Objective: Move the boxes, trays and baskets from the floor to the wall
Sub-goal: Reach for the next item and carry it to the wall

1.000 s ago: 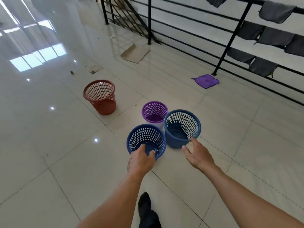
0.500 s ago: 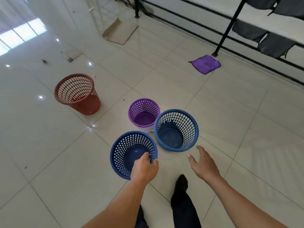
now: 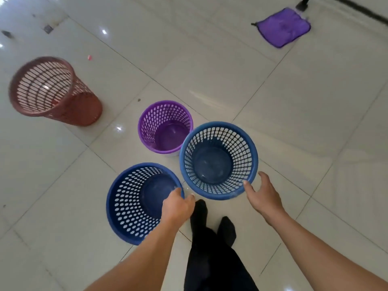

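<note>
Glossy tile floor. Our left hand pinches the dark basket rim; right hand spread at the blue basket. Light, stiff plastic: we'd grip rims.

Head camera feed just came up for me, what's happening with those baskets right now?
A person stands over four mesh baskets on the tiled floor. The left hand has a grip on the rim of the dark blue basket. The right hand is open, at the rim of the lighter blue basket. The purple basket and red basket stand untouched.
</note>
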